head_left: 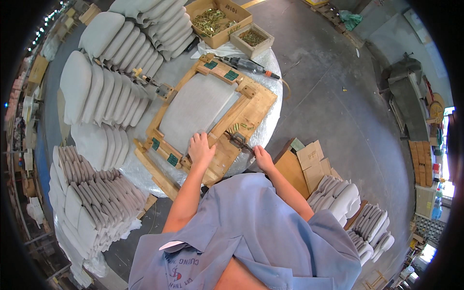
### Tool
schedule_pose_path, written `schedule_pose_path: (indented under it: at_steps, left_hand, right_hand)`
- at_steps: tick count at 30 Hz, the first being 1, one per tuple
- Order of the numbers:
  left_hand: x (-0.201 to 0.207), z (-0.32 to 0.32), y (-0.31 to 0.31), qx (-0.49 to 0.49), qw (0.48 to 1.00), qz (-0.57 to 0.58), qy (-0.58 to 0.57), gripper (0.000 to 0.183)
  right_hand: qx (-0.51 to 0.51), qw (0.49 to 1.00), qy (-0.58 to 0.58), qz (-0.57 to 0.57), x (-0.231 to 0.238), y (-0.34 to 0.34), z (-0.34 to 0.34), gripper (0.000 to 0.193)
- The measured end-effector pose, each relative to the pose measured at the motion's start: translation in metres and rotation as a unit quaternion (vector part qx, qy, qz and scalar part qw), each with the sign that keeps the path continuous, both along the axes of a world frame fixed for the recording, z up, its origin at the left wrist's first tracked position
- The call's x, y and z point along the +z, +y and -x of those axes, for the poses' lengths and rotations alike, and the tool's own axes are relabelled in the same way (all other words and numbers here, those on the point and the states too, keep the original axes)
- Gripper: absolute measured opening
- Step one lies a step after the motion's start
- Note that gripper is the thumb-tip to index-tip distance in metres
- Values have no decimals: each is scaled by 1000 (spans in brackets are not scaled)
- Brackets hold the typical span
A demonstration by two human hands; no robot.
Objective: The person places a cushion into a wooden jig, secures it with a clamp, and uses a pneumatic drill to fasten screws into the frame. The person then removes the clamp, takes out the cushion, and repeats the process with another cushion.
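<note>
A light grey upholstered panel [193, 106] with rounded corners lies inside a wooden jig [226, 123] on the round work table. My left hand [201, 150] rests with its fingers laid over the panel's near edge, beside the jig's inner rail, and holds nothing. At the jig's right side, my right hand [263, 158] is closed around the end of a dark toggle clamp's handle [239, 141]. A second toggle clamp [164, 91] is mounted on the jig's far left side. Several small brass-coloured fittings [236, 128] lie on the jig's board near my right hand.
A power driver [249, 65] lies behind the jig. A cardboard box [231, 30] and a small wooden box [252, 40] hold metal fittings. Stacks of grey panels [104, 89] crowd the left; more panels [333, 197] and cartons [309, 162] stand at lower right.
</note>
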State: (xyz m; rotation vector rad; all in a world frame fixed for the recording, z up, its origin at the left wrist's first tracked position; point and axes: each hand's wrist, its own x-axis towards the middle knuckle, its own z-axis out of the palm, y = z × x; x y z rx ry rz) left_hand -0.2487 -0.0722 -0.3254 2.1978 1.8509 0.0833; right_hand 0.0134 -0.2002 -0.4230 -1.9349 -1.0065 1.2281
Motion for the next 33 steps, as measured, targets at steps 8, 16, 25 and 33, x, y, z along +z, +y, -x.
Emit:
schedule_pose_path:
  at_steps: [8,16,25,33]
  left_hand:
    - [0,13,2,26,999,35,-6,65]
    - [-22,32,13,-32,989,-141,-38,93]
    - [-35,25,25,-22,990,-128,-48,92]
    - [-36,26,25,-17,993,-102,-51,91]
  right_hand:
    - [-33,993,-85,73,10,-9,-2,47]
    - [-37,990,-74,-113,141,26,34,24]
    - [102,968,-19,-228,124,128,71,24]
    - [110,976,-142,-126,106,163,98,36]
